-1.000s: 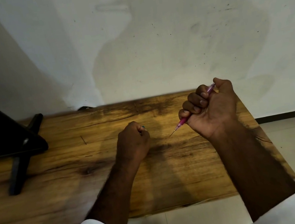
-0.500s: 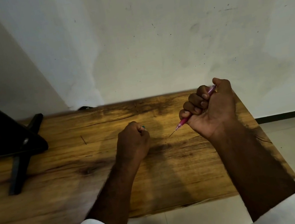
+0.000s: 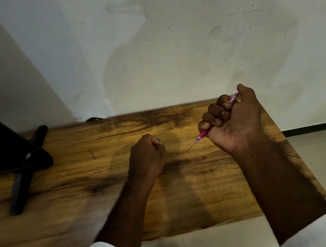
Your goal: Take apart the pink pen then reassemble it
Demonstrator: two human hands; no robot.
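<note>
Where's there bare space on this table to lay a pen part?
Bare table lies between the black stand and the left hand, which grips a small teal piece, and along the far edge by the wall. Crowded: the gap between that hand and the right hand, where the pink pen points.

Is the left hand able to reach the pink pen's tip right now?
Probably yes: only bare table lies between left hand and pink pen, though that hand grips a small part.
</note>
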